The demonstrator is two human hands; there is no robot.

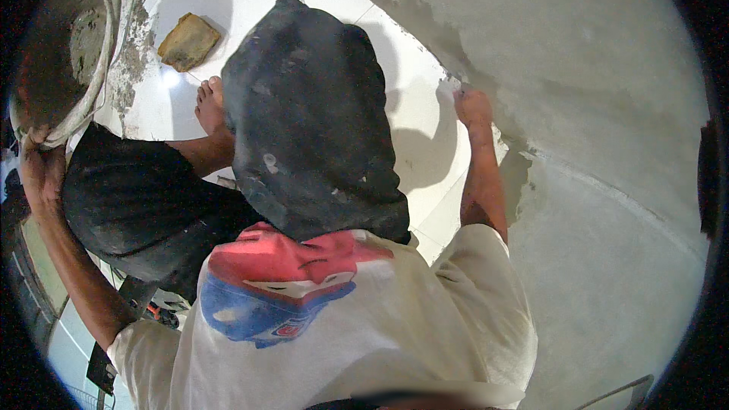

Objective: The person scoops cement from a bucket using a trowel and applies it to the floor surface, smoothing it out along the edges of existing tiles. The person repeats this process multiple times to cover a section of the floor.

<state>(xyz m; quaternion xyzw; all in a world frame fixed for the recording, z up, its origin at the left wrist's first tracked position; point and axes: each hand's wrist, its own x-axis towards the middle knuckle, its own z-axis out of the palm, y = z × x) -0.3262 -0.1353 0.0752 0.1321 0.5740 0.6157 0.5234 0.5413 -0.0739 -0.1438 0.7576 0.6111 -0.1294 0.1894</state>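
Note:
My left hand [44,171] is closed on the rim of a dark-sided bucket [45,80] at the far left. Grey mortar-like residue [87,45] shows inside it, and a pale, thick band [102,68] runs along its edge. On the right, my right hand [474,108] is closed low down where the grey wall [577,68] meets the white tiled floor [425,156]. Whatever its fingers hold, if anything, is hidden. A tan block like a sponge [188,42] lies on the tiles beyond my bare foot [210,106].
My bent knees in dark trousers [311,114] fill the middle and hide floor behind them. Grey smears [133,68] mark the tiles beside the bucket. A damp, darker patch [516,182] is on the wall's lower part. Orange-and-black objects [163,315] lie behind my left arm.

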